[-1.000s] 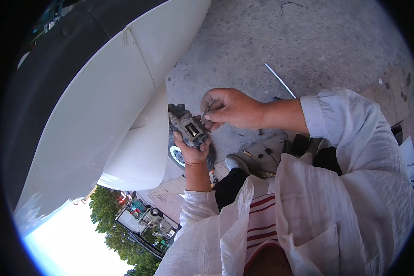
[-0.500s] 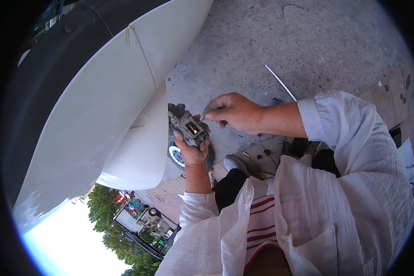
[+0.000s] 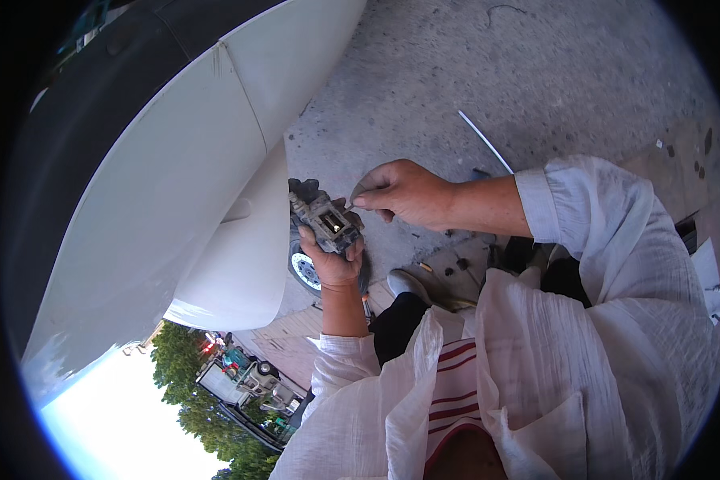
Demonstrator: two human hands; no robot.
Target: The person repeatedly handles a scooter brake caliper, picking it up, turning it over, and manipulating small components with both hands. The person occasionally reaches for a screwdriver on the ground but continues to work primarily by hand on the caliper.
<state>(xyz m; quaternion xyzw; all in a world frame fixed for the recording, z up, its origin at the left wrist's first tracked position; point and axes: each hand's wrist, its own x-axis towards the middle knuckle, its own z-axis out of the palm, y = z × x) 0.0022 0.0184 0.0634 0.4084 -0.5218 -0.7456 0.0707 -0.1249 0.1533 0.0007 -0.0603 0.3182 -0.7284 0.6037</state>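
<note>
A dirty grey brake caliper (image 3: 325, 217) with a rectangular opening through its middle rests in my left hand (image 3: 336, 262). The fingers of that hand wrap round its near and right sides. At the caliper's right edge my right hand (image 3: 400, 192) is closed in a pinch, thumb against forefinger. Whatever lies between those fingertips is too small to make out. Below and behind the left hand, a wheel (image 3: 304, 270) with a pale rim shows in part, half hidden by the white body panel and my wrist.
A large white vehicle panel (image 3: 168, 160) curves along the left. On the concrete floor (image 3: 560, 72) lie a thin pale rod (image 3: 486, 142) and several small dark parts (image 3: 462, 263) near my shoe (image 3: 408, 286). A parked vehicle (image 3: 252, 384) stands farther off at the lower left.
Both hands and the caliper keep nearly the same places. The right hand's pinch has shifted very slightly at the caliper's edge.
</note>
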